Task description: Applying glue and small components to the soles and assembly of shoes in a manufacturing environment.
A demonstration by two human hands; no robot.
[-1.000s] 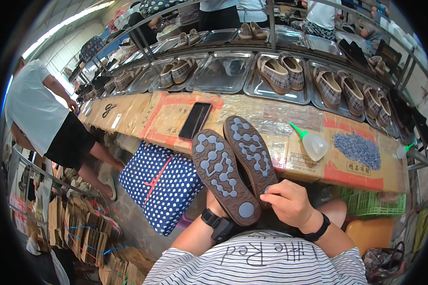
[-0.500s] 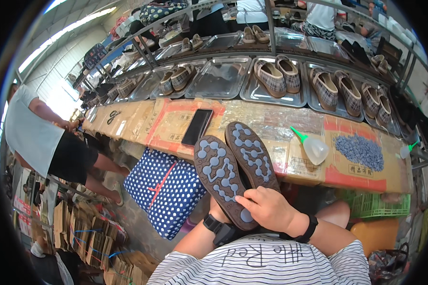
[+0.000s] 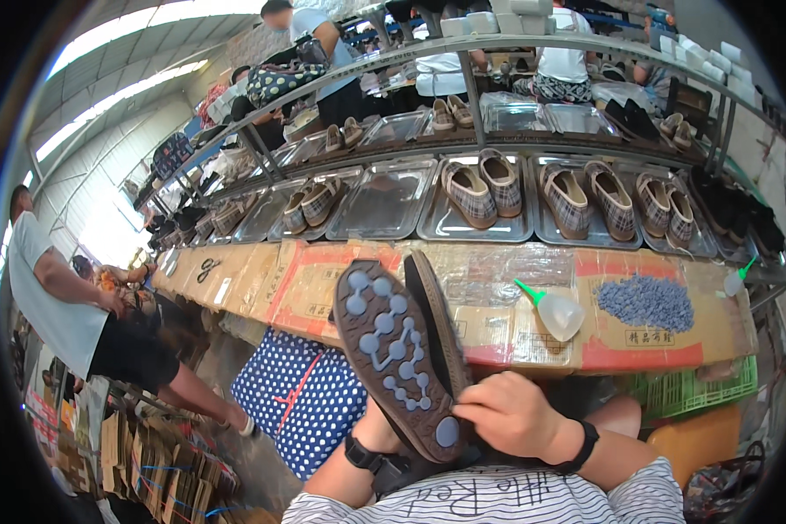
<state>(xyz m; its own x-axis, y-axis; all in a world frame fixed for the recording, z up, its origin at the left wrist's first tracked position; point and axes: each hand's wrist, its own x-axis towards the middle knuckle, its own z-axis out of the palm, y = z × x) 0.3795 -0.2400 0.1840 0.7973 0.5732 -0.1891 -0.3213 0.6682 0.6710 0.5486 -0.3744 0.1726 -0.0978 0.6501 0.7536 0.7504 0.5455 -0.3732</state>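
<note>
A brown-soled shoe [image 3: 382, 349] with blue pads on its underside is tilted up toward me, sole facing me. Close behind it stands a second shoe [image 3: 438, 319], partly covered by the first. My left hand [image 3: 377, 428] grips the pair from behind and below; its fingers are hidden. At the heel edge, beside the lowest round blue pad, my right hand [image 3: 508, 412] is closed in a pinch. What its fingertips hold, if anything, cannot be made out. A clear squeeze bottle [image 3: 561, 316] with a green nozzle lies on the cardboard-covered bench, left of small blue pieces [image 3: 644, 303].
Metal trays [image 3: 382, 203] and plaid shoes [image 3: 472, 194] line the rack behind the cardboard bench top [image 3: 314, 284]. Scissors [image 3: 208, 269] lie far left, another bottle [image 3: 737, 279] far right. A dotted blue cloth bundle [image 3: 299, 393] hangs below. A person [image 3: 65, 279] stands at left.
The front shoe has turned and come upright, hiding more of the second shoe and nearly all of the phone. My right hand has moved from on top of the sole to the heel's right edge.
</note>
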